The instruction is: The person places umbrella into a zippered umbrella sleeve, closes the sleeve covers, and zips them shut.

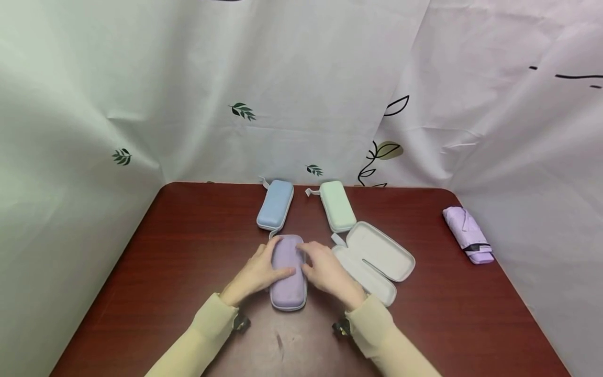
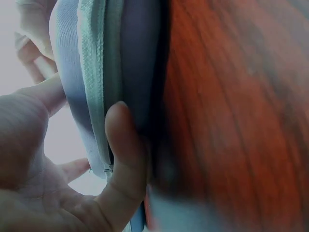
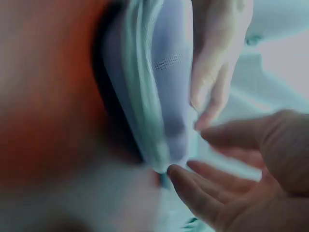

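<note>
A purple zip-up hard case [image 1: 288, 289], closed, lies lengthwise before me on the table. My left hand [image 1: 258, 269] grips it from the left, thumb across the lid and fingers along the side. In the left wrist view one fingertip [image 2: 120, 121] presses beside the pale zipper [image 2: 96, 72]. From the right, my right hand [image 1: 327, 268] reaches to the case's upper right edge. Its fingers are loosely bent, and in the right wrist view the fingertips [image 3: 181, 176] are close to the far end of the case; contact is hard to judge.
Beyond the purple case lie a closed blue case [image 1: 276, 203] and a closed light green case [image 1: 338, 206]. An opened white case [image 1: 380, 251] is next to my right hand, partly behind the forearm. A folded lilac umbrella [image 1: 466, 233] lies near the table's right edge.
</note>
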Demonstrator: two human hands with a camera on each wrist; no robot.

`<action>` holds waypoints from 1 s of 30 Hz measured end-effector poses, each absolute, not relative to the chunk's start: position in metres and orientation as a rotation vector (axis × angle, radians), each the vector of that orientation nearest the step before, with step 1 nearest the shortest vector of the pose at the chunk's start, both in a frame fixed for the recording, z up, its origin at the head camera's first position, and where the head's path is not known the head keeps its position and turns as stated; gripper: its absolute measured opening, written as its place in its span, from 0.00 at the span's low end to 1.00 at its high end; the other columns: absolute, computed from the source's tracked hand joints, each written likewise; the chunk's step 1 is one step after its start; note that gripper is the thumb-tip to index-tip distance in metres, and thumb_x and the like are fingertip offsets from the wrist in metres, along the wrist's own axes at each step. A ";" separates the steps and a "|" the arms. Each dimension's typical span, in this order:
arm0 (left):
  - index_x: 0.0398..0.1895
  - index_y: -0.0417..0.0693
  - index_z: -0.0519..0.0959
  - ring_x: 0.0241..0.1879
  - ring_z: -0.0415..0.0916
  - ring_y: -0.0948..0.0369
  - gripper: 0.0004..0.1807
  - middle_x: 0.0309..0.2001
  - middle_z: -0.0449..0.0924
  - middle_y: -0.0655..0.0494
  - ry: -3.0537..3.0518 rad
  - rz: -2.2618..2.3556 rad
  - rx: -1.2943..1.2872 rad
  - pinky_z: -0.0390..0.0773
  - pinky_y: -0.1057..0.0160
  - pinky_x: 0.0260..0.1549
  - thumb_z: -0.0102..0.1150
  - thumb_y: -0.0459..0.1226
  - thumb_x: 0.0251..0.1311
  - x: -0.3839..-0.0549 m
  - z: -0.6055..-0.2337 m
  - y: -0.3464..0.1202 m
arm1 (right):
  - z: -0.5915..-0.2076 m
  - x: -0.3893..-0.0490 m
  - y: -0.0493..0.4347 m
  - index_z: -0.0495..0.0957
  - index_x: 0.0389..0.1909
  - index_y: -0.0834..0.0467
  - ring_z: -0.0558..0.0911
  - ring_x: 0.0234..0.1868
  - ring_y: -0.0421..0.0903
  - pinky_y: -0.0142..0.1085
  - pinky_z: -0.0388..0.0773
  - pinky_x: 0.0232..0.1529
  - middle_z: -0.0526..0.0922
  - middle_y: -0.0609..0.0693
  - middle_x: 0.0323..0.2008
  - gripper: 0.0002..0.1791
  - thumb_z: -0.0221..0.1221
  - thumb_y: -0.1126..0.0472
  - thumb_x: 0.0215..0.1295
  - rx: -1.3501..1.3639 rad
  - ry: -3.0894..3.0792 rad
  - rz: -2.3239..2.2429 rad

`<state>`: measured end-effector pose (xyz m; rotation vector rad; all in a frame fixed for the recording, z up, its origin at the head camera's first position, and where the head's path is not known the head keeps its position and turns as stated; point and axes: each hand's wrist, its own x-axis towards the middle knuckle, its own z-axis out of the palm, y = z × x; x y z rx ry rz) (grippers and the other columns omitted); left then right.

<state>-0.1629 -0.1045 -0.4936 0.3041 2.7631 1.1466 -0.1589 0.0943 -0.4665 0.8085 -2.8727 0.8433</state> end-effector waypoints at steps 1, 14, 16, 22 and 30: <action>0.74 0.56 0.56 0.47 0.74 0.45 0.51 0.56 0.69 0.42 2.760 1.151 0.299 0.73 0.46 0.45 0.71 0.57 0.48 -0.163 -0.494 -0.104 | -0.461 -0.162 0.093 0.77 0.56 0.61 0.80 0.47 0.51 0.44 0.76 0.49 0.80 0.57 0.49 0.24 0.63 0.70 0.56 0.917 -2.867 0.698; 0.77 0.46 0.50 0.60 0.70 0.45 0.60 0.67 0.64 0.41 2.681 1.267 0.324 0.69 0.44 0.56 0.71 0.60 0.47 -0.164 -0.498 -0.112 | -0.434 -0.195 0.070 0.76 0.58 0.35 0.70 0.62 0.51 0.46 0.73 0.55 0.71 0.48 0.62 0.27 0.63 0.62 0.60 1.707 -2.601 -0.393; 0.76 0.43 0.50 0.49 0.78 0.47 0.57 0.63 0.69 0.41 2.583 1.369 0.316 0.76 0.48 0.48 0.72 0.55 0.50 -0.162 -0.499 -0.122 | -0.435 -0.197 0.067 0.76 0.59 0.35 0.70 0.62 0.51 0.45 0.72 0.58 0.71 0.49 0.62 0.27 0.62 0.63 0.61 1.741 -2.583 -0.381; 0.69 0.27 0.55 0.27 0.81 0.53 0.33 0.48 0.79 0.37 2.226 1.534 0.423 0.81 0.56 0.24 0.57 0.31 0.66 -0.165 -0.500 -0.152 | -0.439 -0.197 0.069 0.74 0.61 0.35 0.69 0.64 0.52 0.42 0.67 0.63 0.70 0.51 0.64 0.33 0.62 0.67 0.58 1.743 -2.600 -0.379; 0.45 0.32 0.78 0.12 0.75 0.62 0.09 0.19 0.79 0.57 2.511 1.200 0.631 0.77 0.63 0.15 0.54 0.27 0.64 -0.174 -0.496 -0.141 | -0.440 -0.199 0.076 0.75 0.60 0.36 0.70 0.64 0.52 0.41 0.66 0.63 0.71 0.51 0.63 0.33 0.61 0.69 0.58 1.723 -2.566 -0.373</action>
